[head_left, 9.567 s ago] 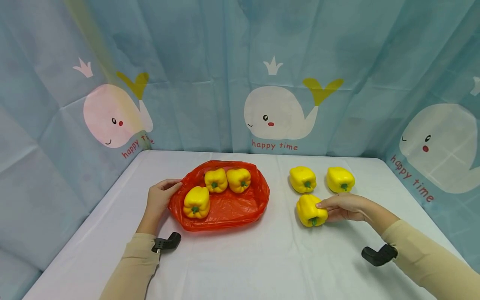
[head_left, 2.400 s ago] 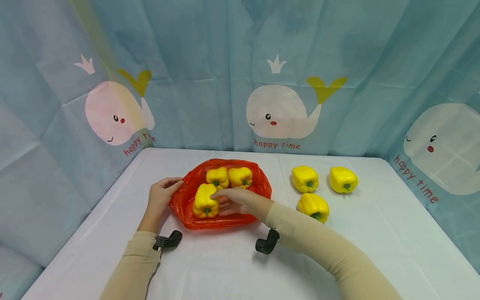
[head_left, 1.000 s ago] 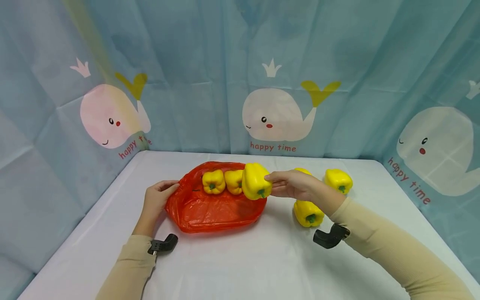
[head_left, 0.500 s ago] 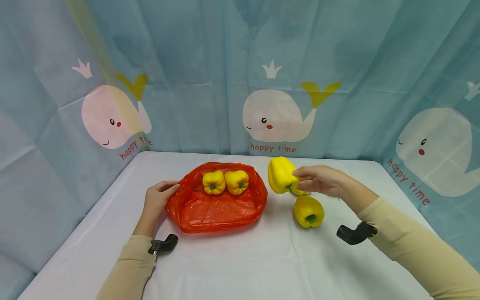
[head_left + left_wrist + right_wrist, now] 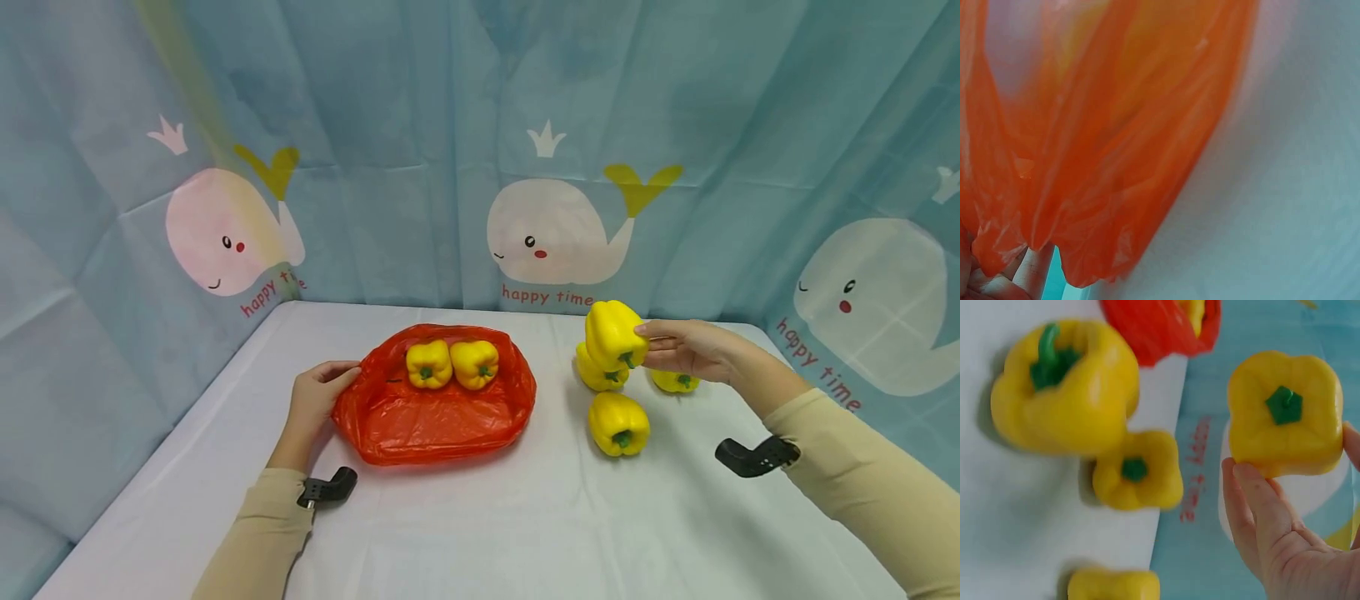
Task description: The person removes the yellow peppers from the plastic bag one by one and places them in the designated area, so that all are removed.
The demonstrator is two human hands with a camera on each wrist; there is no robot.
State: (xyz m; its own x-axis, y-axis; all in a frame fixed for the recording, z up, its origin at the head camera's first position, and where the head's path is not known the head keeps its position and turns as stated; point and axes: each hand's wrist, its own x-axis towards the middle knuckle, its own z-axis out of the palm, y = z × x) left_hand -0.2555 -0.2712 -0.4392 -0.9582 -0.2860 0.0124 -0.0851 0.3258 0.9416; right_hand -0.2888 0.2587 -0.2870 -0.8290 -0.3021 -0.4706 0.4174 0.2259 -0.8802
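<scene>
Right grip [image 5: 692, 348] pinches a pepper [image 5: 612, 335] by its sides; likely light, firm, slick, best held there; left grip [image 5: 315, 398] pinches the bag [image 5: 442, 429] by its rim; probably flimsy.

My bare left hand [image 5: 321, 396] pinching, low; my bare right hand [image 5: 693, 350] raised, fingertips [image 5: 1252, 481] pinching; beige-sleeved arms [image 5: 862, 487] well apart.

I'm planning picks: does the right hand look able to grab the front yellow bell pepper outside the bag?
Probably not yet: the right hand holds a raised yellow bell pepper, though nothing covers the front bell pepper.
</scene>
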